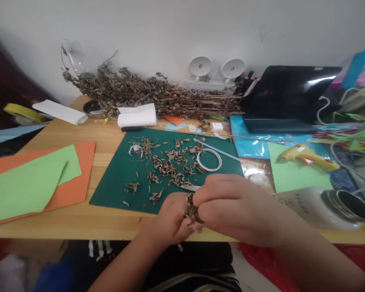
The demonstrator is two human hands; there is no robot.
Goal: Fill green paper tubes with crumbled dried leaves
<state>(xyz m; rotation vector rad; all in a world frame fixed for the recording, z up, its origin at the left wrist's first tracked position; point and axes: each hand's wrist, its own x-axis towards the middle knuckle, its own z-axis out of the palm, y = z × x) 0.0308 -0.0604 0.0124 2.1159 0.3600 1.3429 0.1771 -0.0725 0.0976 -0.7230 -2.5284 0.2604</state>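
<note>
You're holding dried leaves (pixel 191 211) between left hand (pixel 172 214) and right hand (pixel 228 198), both sets of fingers curling round them, by the near side of the mat (pixel 109 190). Apparently you're picking them apart; next move is probably calling for a light pinch, leaves looking brittle.

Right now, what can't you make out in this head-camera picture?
In the head view:
Blade: its right end, hidden behind the right hand.
Held dried leaves: partly covered by that hand and the left hand.
White flask: lettering, too small and blurred.
Left green paper: cut off by the left edge.
</note>
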